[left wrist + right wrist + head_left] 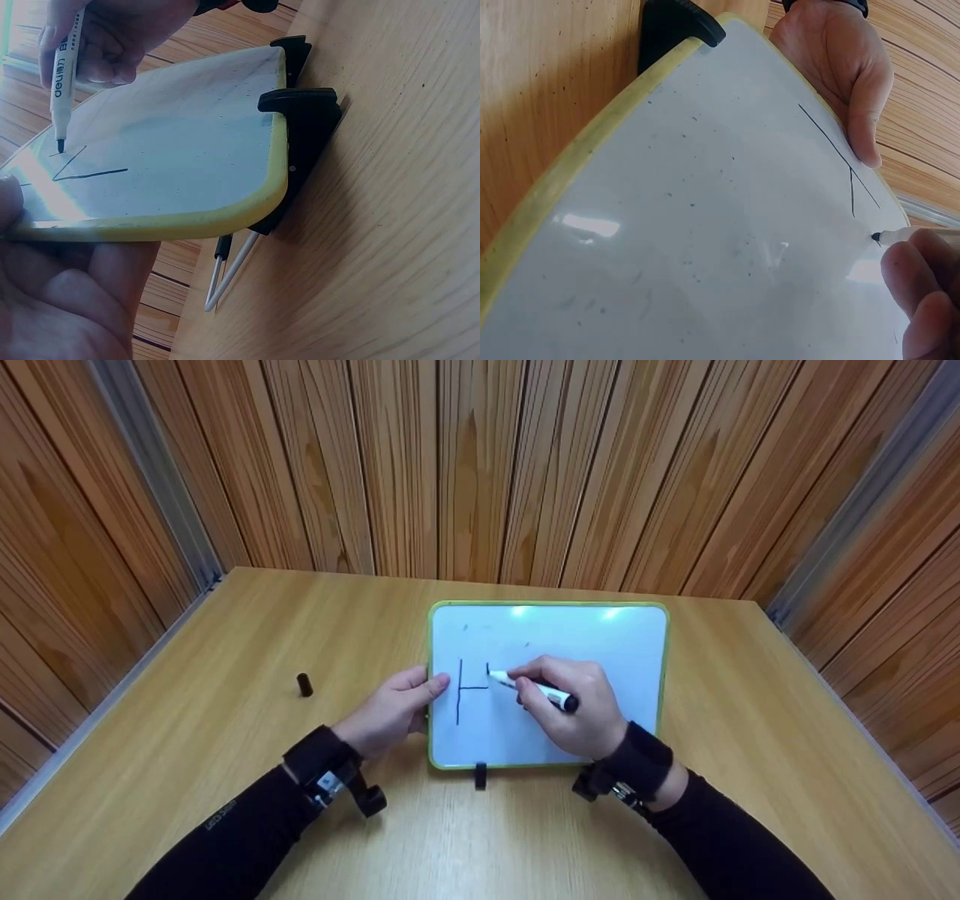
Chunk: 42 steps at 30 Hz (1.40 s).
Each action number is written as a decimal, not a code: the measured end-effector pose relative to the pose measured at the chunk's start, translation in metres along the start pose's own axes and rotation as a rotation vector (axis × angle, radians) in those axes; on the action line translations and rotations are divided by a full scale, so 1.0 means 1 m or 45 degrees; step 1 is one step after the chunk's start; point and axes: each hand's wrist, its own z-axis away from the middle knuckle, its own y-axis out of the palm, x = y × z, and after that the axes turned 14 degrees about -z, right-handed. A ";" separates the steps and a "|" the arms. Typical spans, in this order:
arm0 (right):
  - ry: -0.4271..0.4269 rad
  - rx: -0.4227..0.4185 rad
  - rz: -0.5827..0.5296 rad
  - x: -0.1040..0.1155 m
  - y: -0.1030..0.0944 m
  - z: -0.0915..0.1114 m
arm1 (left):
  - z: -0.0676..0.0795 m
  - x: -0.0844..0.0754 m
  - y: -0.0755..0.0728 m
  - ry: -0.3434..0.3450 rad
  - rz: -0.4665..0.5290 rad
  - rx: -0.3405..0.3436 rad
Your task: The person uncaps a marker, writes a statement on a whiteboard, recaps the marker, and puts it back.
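Observation:
A small whiteboard (585, 634) with a yellow-green frame leans on a black stand (300, 150) on the table. My left hand (397, 701) grips its left edge, thumb on the front face and fingers behind. In my right hand (577, 705) is a white marker (66, 82) with a black end, pinched between thumb and fingers. Its black tip (876, 237) is right at the writing surface. Black strokes (459, 694) on the board's left half form a long upright line, a short crossbar and the top of a second upright.
A black marker cap (304, 685) lies on the wooden table (225, 660) left of my left hand. Wood-panel walls (480, 472) stand behind the table and at both sides. A black stand clip (481, 776) juts from the board's lower edge.

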 end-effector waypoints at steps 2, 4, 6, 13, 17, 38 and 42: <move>-0.006 0.002 -0.007 0.000 0.001 0.000 | 0.000 0.000 0.001 0.009 0.006 0.001; -0.017 0.007 -0.019 0.000 0.002 0.000 | -0.001 0.000 0.001 0.016 0.015 0.001; -0.026 0.011 -0.025 -0.001 0.002 0.000 | -0.001 0.000 0.001 0.023 0.022 0.000; -0.014 0.030 -0.054 0.000 0.003 0.000 | -0.001 0.000 0.002 0.024 0.028 0.002; 0.017 0.051 -0.068 0.000 0.004 0.002 | -0.001 -0.001 0.001 0.037 0.023 0.013; 0.124 0.155 -0.092 0.001 0.009 0.006 | -0.003 0.001 0.003 0.031 0.045 -0.018; 0.137 0.174 -0.097 0.002 0.009 0.005 | -0.002 0.000 0.003 0.026 0.038 -0.014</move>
